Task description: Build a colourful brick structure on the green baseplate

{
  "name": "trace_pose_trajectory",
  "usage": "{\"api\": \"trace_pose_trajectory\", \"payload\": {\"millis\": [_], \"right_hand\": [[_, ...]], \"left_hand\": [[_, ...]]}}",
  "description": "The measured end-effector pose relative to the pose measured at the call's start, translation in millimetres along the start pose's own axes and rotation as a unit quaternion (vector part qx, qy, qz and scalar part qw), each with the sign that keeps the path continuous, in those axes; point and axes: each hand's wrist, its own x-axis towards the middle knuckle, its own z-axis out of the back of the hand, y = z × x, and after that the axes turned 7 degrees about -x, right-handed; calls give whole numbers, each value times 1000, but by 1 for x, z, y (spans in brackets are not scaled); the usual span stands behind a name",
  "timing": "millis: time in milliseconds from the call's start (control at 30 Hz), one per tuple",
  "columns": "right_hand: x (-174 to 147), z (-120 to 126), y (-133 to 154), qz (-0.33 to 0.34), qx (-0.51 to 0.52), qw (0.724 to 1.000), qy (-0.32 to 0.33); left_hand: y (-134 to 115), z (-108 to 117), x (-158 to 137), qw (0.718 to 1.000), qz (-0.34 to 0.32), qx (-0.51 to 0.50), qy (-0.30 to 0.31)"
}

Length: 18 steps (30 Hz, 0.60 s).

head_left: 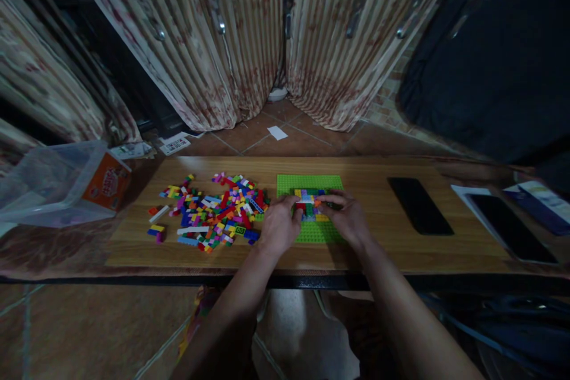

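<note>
A bright green studded baseplate (309, 181) lies flat on the wooden board, with a low build of colourful toy bricks (308, 209) on its middle. My left hand (280, 225) is at the build's left side, its fingers closed on the edge near a white brick. From the right, my right hand (347, 217) reaches in with thumb and index finger closed at the build's upper right, beside a small orange brick. Exactly which bricks the fingertips press is partly hidden. A heap of loose toy bricks (227, 208) spreads to the left of the baseplate.
The wooden board (374, 255) lies across a low table. A black phone-like slab (418, 205) rests on its right, with another dark slab (512, 227) beyond. A clear plastic bin (57, 181) with an orange label stands at the left. Striped curtains (249, 59) hang behind.
</note>
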Motion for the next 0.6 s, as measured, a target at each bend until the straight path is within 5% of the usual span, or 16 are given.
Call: {"api": "trace_pose_trajectory", "payload": {"millis": [600], "right_hand": [[-7,0,10,62,-34,997,-40]], "left_hand": [[0,-6,-3,999,-26,31,5]]}}
